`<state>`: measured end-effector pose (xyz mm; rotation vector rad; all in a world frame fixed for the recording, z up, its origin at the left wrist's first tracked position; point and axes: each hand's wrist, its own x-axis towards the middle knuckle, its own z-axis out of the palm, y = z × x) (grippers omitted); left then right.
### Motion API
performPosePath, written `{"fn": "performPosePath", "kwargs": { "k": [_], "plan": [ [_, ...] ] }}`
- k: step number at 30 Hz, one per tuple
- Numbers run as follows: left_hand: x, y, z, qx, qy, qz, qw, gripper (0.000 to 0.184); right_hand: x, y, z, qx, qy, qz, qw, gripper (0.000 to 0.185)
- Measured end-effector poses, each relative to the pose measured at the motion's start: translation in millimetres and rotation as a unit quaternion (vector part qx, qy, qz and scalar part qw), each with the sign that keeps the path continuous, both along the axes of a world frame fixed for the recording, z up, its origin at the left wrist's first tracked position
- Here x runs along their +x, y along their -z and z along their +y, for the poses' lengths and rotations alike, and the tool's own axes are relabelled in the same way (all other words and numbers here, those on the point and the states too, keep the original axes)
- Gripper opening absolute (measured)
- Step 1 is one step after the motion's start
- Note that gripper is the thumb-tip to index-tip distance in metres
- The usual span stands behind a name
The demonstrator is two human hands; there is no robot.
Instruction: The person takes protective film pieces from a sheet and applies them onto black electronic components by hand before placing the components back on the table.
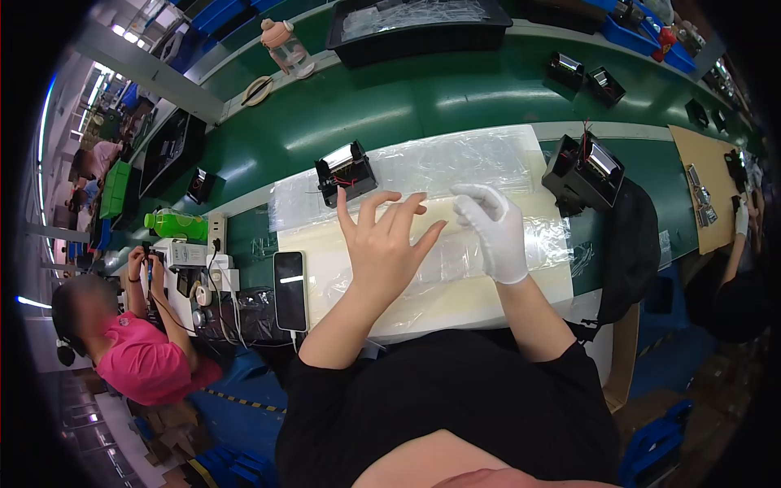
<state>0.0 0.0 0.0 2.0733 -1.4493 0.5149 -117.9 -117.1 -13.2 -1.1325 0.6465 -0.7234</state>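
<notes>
My bare left hand (384,232) is raised over the plastic-covered white mat (342,276), its fingers spread and nothing held in them. Just beyond its index finger sits a black housing (345,172) with a shiny strip and thin red wires; whether the fingertip touches it I cannot tell. In a white glove, my right hand (494,232) hovers above the clear plastic film (455,167), fingers curved and thumb apart, with nothing visible between them. Right of it stands a stack of similar black housings (586,172), red wires rising from the top.
A phone (290,285) on a cable lies left of the mat. Across the green bench are a pink-lidded bottle (286,49), a black tray (419,41) of clear parts and more black housings (567,70). One person in pink (150,354) works at left, another (724,276) at right.
</notes>
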Motion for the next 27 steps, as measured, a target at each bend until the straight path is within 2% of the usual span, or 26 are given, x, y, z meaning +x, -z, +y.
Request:
{"fn": "performPosePath", "kwargs": {
  "k": [5, 9, 15, 19, 21, 22, 24, 25, 27],
  "plan": [
    [-2.8, 7.2, -0.2, -0.005, 0.031, -0.004, 0.999, 0.039, 2.9, 3.0, -10.2, 0.003, 0.031, 0.016, 0.999, 0.022],
    [3.0, 0.9, -1.4, -0.029, -0.001, 0.007, 1.000, 0.040, 3.5, 2.1, -17.5, 0.101, 0.056, -0.103, 0.988, 0.017],
    [4.2, -4.9, -5.2, -0.027, -0.001, 0.010, 1.000, 0.044, 8.9, -18.5, 5.8, 0.038, 0.018, -0.006, 0.999, 0.015],
    [20.9, -6.0, -6.1, -0.041, 0.046, 0.114, 0.992, 0.046, 10.6, -10.5, 2.7, 0.024, 0.028, -0.015, 0.999, 0.013],
    [52.0, 7.5, -5.3, -0.062, -0.016, 0.186, 0.981, 0.047, 5.4, -12.3, -0.1, 0.006, 0.023, -0.006, 1.000, 0.013],
    [67.6, 18.0, -2.0, -0.062, -0.015, 0.186, 0.981, 0.047, 2.2, -14.7, -2.4, -0.014, 0.016, 0.001, 1.000, 0.012],
    [91.7, 37.5, 2.6, 0.081, -0.095, 0.100, 0.987, 0.046, -1.0, -20.4, -6.1, -0.055, 0.002, 0.013, 0.998, 0.012],
    [94.3, 41.2, 0.6, 0.080, -0.095, 0.098, 0.987, 0.046, -1.0, -22.8, -6.9, -0.056, 0.002, 0.011, 0.998, 0.012],
    [96.7, 47.4, -1.9, 0.092, -0.084, 0.024, 0.992, 0.038, -2.3, -26.6, -6.7, -0.069, 0.005, 0.019, 0.997, 0.012]
  ]
}}
